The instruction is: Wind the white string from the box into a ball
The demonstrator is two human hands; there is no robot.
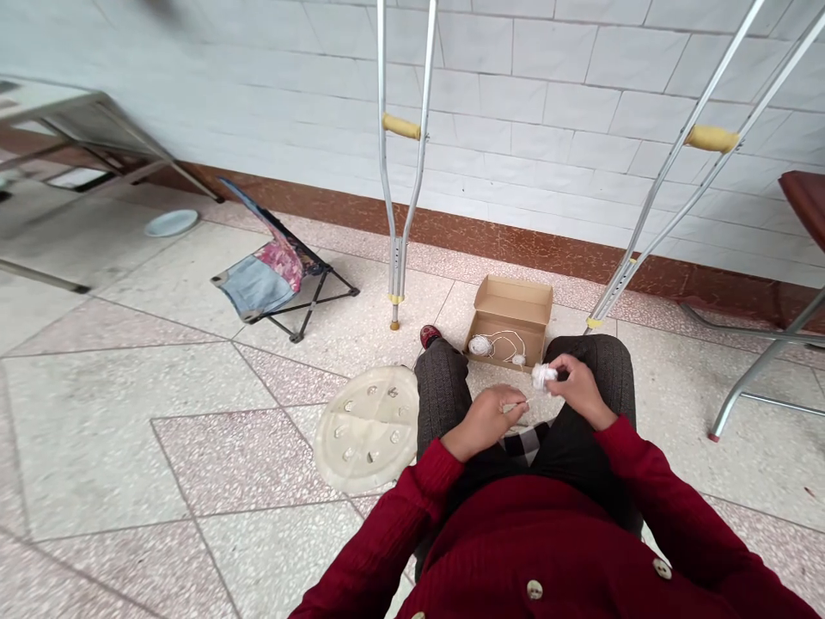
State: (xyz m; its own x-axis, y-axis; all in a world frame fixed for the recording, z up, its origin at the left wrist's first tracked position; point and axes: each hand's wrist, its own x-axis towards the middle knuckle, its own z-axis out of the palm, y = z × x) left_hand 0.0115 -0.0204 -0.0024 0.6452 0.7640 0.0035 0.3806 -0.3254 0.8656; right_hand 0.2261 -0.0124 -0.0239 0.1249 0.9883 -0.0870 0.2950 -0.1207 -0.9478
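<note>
A ball of white string [543,375] is clasped in the fingers of the right hand [580,391], above the lap. A thin pale strip [519,405] is pinched by the left hand [483,421]; its exact kind is too small to tell, and whether it is joined to the ball cannot be told. The hands are held close together over the dark trousers [442,387].

A smaller ball of string [479,346] lies in an open cardboard box [509,301] on the floor just beyond the knees, with loose loops of string [506,338] and a small white bundle [517,359] beside it. Two balls are thus formed; any string left unwound cannot be judged.

A round cream plastic lid [367,428], pierced with small holes, lies on the floor to the left. A crutch [394,189] and a second crutch [670,202] stand by the tiled wall [516,77], on either side of the box. The knees lie between the hands and the box.
</note>
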